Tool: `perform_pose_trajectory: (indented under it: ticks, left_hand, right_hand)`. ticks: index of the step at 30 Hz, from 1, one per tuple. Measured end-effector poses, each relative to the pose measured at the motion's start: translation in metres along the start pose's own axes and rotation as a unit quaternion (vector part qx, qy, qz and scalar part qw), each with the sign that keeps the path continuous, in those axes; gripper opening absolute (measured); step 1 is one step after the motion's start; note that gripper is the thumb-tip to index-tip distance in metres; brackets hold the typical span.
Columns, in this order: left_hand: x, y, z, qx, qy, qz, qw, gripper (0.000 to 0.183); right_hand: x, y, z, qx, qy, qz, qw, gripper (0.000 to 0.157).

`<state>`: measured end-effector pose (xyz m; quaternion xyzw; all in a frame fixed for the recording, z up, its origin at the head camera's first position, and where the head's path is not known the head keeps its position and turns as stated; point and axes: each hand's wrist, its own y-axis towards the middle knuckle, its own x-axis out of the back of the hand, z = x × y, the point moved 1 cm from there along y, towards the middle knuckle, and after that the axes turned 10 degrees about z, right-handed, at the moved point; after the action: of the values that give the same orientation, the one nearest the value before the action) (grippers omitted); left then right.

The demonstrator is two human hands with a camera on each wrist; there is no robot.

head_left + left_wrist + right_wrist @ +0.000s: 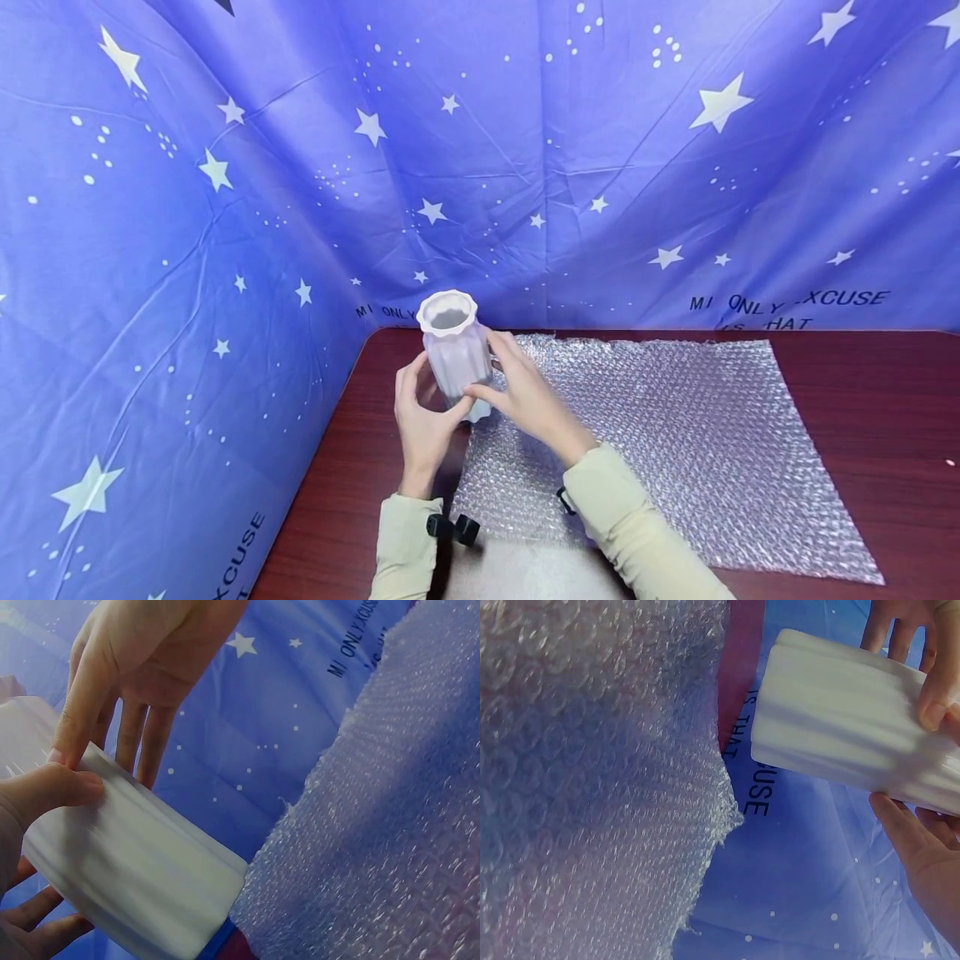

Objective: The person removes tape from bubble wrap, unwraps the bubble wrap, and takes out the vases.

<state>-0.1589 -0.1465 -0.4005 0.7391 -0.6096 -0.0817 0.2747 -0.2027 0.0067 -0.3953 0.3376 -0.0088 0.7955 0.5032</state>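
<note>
A pale white-lilac fluted vase (459, 358) with a scalloped rim is held between both hands near the back of the table, its mouth tilted toward the camera. My left hand (423, 417) grips its left side, thumb across the front near the base. From the right side, my right hand (528, 396) holds it, with its thumb on the front close to the left thumb. In the left wrist view, the left thumb (56, 787) presses on the smooth vase wall (150, 855). The vase's lower end (795, 705) shows in the right wrist view.
A large sheet of bubble wrap (660, 433) lies flat on the dark red wooden table (337, 475), right of the vase. A blue star-printed cloth (540, 167) hangs behind and to the left. Black wrist camera gear (453, 529) sits on the left sleeve.
</note>
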Motion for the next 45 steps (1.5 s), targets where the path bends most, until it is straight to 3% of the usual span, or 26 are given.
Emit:
perform_pose_trajectory:
  ticks: [8,16,23,29,34,45]
  left_hand:
    - [0.004,0.002,0.040,0.013,-0.010,-0.009,0.9998,0.080]
    - [0.009,0.002,0.051,0.008,-0.024,-0.017,0.9995,0.077]
    - [0.009,0.002,0.058,0.032,-0.030,-0.026,0.9987,0.079]
    - [0.012,0.001,0.054,0.046,-0.026,-0.033,0.9981,0.079]
    - [0.015,-0.001,0.040,0.049,-0.023,-0.034,0.9980,0.076]
    - [0.021,-0.003,0.043,0.068,-0.019,-0.046,0.9965,0.076]
  right_hand:
    - [-0.008,0.005,-0.002,-0.002,-0.012,0.009,1.000,0.083]
    - [-0.016,0.011,-0.005,0.002,0.001,0.019,1.000,0.080]
    - [-0.023,0.013,-0.009,0.006,0.002,0.010,1.000,0.078]
    - [-0.032,0.017,-0.011,0.000,0.021,0.021,1.000,0.078]
    - [-0.039,0.021,-0.013,-0.012,-0.028,0.026,0.999,0.077]
    - [-0.052,0.025,-0.019,0.003,-0.039,0.032,0.999,0.075]
